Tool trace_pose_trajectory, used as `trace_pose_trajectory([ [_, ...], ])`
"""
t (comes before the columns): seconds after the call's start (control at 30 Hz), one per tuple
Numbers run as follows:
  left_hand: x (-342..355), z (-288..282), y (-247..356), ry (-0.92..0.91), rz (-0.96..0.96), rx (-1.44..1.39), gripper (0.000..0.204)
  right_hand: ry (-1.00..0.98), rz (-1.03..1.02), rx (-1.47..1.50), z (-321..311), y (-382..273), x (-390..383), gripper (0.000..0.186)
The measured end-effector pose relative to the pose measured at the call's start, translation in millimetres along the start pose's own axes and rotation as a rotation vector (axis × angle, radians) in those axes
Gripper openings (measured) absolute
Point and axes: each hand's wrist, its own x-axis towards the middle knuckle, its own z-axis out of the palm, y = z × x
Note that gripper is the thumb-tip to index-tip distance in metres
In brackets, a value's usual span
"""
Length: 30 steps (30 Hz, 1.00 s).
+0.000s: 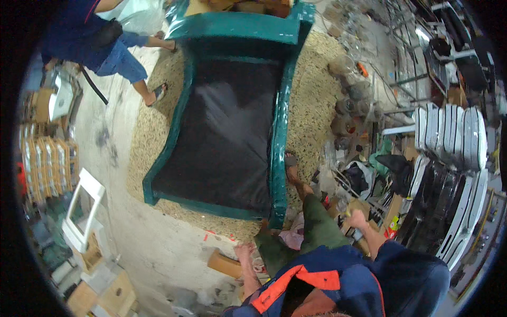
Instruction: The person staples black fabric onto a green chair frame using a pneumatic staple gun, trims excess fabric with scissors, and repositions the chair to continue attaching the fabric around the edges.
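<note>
The green sofa frame [232, 113] with its black fabric underside is lying on the speckled floor [317, 95] straight ahead of the person, its long axis running away from them, from the near corner by their knees to the far end wrapped in shiny green covering. The left hand [244, 250] is hanging low just short of the frame's near edge, beside a small wooden block [224, 264], fingers loosely spread and apparently holding nothing. The right hand [357, 219] is raised out to the right, well apart from the frame, curled around a small object too blurred to name. So the left hand is sitting nearer the sofa frame, almost under its near right corner [275, 217]. At the far left, another person in blue [100, 42] is standing by the frame's far end.
</note>
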Motion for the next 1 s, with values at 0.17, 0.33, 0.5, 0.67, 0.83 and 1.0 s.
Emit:
trace_pose_trajectory([
  [0.17,-62,55,76,-0.068,0.096,0.09,0.019,0.378,-0.026,0.422,-69,-42,45,0.05],
  [0.33,-144,95,165,-0.447,0.059,0.574,0.032,0.279,0.127,0.552,-125,-115,47,0.058],
  [0.5,-217,163,176,-0.839,0.26,0.605,0.048,0.272,-0.142,0.865,-127,-183,-23,0.058],
  [0.67,-229,164,140,-1.265,0.252,0.468,0.061,0.239,-0.328,0.924,-79,-217,-108,0.068],
  [0.83,-218,115,98,-1.144,0.043,0.354,0.058,0.334,-0.336,0.917,-10,-224,-167,0.061],
  [1.0,-227,105,83,-1.06,0.117,0.752,0.051,0.338,-0.256,1.068,26,-216,-202,0.064],
])
